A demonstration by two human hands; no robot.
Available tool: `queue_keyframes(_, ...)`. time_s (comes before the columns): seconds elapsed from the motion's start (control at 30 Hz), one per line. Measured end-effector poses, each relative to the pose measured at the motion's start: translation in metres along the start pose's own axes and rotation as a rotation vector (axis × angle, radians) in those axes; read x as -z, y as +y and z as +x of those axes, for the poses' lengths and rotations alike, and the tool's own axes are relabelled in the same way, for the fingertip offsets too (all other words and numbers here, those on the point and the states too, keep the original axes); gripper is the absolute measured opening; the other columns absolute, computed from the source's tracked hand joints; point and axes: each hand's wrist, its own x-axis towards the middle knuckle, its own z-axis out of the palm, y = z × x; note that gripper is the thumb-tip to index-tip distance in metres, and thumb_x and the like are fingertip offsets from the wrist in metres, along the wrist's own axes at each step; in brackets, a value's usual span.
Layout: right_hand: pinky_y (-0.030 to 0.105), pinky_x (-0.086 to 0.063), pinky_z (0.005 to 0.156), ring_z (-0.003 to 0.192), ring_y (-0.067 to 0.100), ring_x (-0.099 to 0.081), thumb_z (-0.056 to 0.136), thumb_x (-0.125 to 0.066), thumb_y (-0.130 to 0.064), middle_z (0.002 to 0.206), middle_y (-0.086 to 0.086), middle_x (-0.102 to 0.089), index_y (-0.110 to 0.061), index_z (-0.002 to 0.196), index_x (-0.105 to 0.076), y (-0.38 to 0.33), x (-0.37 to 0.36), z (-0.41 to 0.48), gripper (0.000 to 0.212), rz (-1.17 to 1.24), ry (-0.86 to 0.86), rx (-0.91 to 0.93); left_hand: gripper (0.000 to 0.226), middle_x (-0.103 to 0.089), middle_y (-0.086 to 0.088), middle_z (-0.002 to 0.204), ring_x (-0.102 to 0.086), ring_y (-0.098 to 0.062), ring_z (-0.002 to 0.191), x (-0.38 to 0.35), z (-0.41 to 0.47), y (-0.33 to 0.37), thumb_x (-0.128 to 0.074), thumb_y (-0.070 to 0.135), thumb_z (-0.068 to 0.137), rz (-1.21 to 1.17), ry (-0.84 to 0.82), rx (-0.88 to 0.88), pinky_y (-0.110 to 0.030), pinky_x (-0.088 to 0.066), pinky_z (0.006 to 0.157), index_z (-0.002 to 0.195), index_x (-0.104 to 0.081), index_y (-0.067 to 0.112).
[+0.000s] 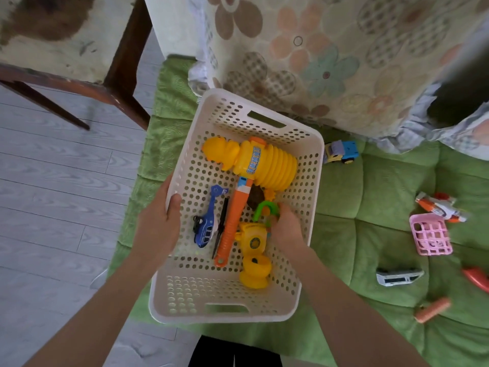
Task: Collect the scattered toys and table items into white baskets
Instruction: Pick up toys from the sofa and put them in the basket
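A white perforated basket [185, 284] sits on a green quilted mat. My left hand [158, 223] grips its left rim. Inside lie a big yellow squeaky hammer [254, 160] with an orange handle, a blue toy helicopter [207, 223] and a yellow toy [254, 255]. My right hand [287, 227] is down in the basket, its fingers closed around a green curved toy [264, 207]. Loose on the mat to the right are a small blue and yellow truck [341, 152], a pink toy basket [430, 234], a white toy bus [398, 276] and an orange carrot-like piece [432, 309].
A flowered cloth [330, 56] hangs down behind the basket. A wooden chair [105, 83] stands at upper left on grey plank flooring [53, 207]. A white and orange toy [439, 206] and a red piece [476, 278] lie at the far right of the green mat [370, 234].
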Motion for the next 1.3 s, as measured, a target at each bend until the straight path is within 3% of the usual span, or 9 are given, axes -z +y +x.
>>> queue_keyframes(0.2, 0.014, -0.048, 0.045, 0.047, 0.006, -0.058, 0.095, -0.048, -0.019, 0.067, -0.003, -0.06, -0.01, 0.097, -0.06, -0.025, 0.044, -0.005, 0.015, 0.541, 0.418, 0.203, 0.035, -0.06, -0.001, 0.092, -0.054, -0.009, 0.071, 0.008, 0.003, 0.005, -0.035, 0.022, 0.098, -0.12, 0.021, 0.103, -0.021, -0.038, 0.059, 0.131, -0.046, 0.018)
queue_keyframes(0.37, 0.023, -0.048, 0.047, 0.046, 0.006, -0.057, 0.095, -0.049, -0.023, 0.066, -0.001, -0.062, -0.014, 0.087, -0.055, -0.051, 0.088, 0.048, 0.014, 0.977, 0.688, -0.093, 0.035, -0.05, 0.021, 0.073, -0.043, 0.005, 0.059, 0.006, 0.018, 0.018, -0.035, 0.023, 0.098, -0.069, 0.084, 0.087, -0.012, -0.03, 0.051, 0.132, -0.045, 0.023)
queue_keyframes(0.53, 0.029, -0.047, 0.067, 0.079, 0.017, -0.05, 0.08, -0.066, -0.035, 0.079, 0.001, -0.049, -0.008, 0.117, -0.053, -0.036, 0.111, 0.106, 0.048, 0.928, 0.423, -0.51, 0.039, -0.047, 0.025, 0.072, -0.042, 0.006, 0.059, 0.004, 0.034, 0.021, -0.035, 0.022, 0.098, -0.014, 0.113, 0.065, -0.012, -0.031, 0.052, 0.136, -0.04, 0.027)
queue_keyframes(0.67, 0.032, -0.05, 0.086, 0.092, 0.017, -0.049, 0.078, -0.067, -0.034, 0.099, 0.002, -0.048, -0.011, 0.121, -0.049, -0.037, 0.118, 0.133, 0.052, 0.911, 0.372, -0.592, 0.04, -0.048, 0.028, 0.076, -0.043, 0.009, 0.063, 0.001, 0.036, 0.017, -0.036, 0.022, 0.097, 0.006, 0.133, 0.056, -0.01, -0.03, 0.056, 0.137, -0.04, 0.027)
queue_keyframes(0.77, 0.032, -0.054, 0.083, 0.074, 0.012, -0.052, 0.083, -0.062, -0.031, 0.086, -0.001, -0.05, -0.014, 0.087, -0.052, -0.035, 0.115, 0.138, 0.02, 0.837, 0.351, -0.497, 0.041, -0.047, 0.028, 0.073, -0.041, 0.009, 0.059, -0.002, 0.037, 0.016, -0.036, 0.022, 0.097, 0.015, 0.146, 0.077, -0.009, -0.027, 0.052, 0.137, -0.039, 0.028)
queue_keyframes(0.9, 0.018, -0.04, 0.045, 0.059, 0.005, -0.048, 0.081, -0.059, -0.024, 0.07, -0.006, -0.049, -0.018, 0.072, -0.047, -0.033, 0.109, 0.123, 0.016, 0.962, 0.504, -0.504, 0.041, -0.047, 0.024, 0.07, -0.041, 0.006, 0.058, -0.004, 0.037, 0.014, -0.036, 0.022, 0.097, 0.014, 0.138, 0.087, -0.012, -0.028, 0.05, 0.138, -0.039, 0.027)
queue_keyframes(1.1, 0.022, -0.053, 0.067, 0.077, 0.012, -0.061, 0.085, -0.057, -0.022, 0.09, 0.003, -0.061, -0.007, 0.096, -0.052, -0.044, 0.097, 0.053, 0.02, 1.235, 0.492, -0.263, 0.04, -0.053, 0.01, 0.062, -0.048, -0.011, 0.047, -0.001, 0.027, 0.023, -0.035, 0.023, 0.097, -0.033, 0.111, 0.069, -0.013, -0.036, 0.035, 0.138, -0.037, 0.028)
queue_keyframes(1.23, 0.026, -0.05, 0.068, 0.08, 0.015, -0.061, 0.075, -0.061, -0.032, 0.089, 0.002, -0.066, -0.009, 0.099, -0.06, -0.045, 0.071, -0.027, 0.034, 0.997, 0.29, 0.045, 0.038, -0.052, 0.022, 0.073, -0.049, -0.001, 0.054, -0.001, 0.018, 0.029, -0.034, 0.023, 0.098, -0.072, 0.06, 0.014, -0.011, -0.037, 0.043, 0.136, -0.04, 0.025)
queue_keyframes(1.3, 0.023, -0.049, 0.066, 0.074, 0.007, -0.061, 0.081, -0.061, -0.025, 0.083, -0.009, -0.068, -0.017, 0.099, -0.062, -0.04, 0.049, -0.059, 0.02, 0.768, 0.081, 0.072, 0.039, -0.05, 0.028, 0.081, -0.052, 0.005, 0.06, -0.002, 0.013, 0.032, -0.033, 0.025, 0.098, -0.103, 0.017, 0.006, -0.008, -0.037, 0.051, 0.137, -0.04, 0.023)
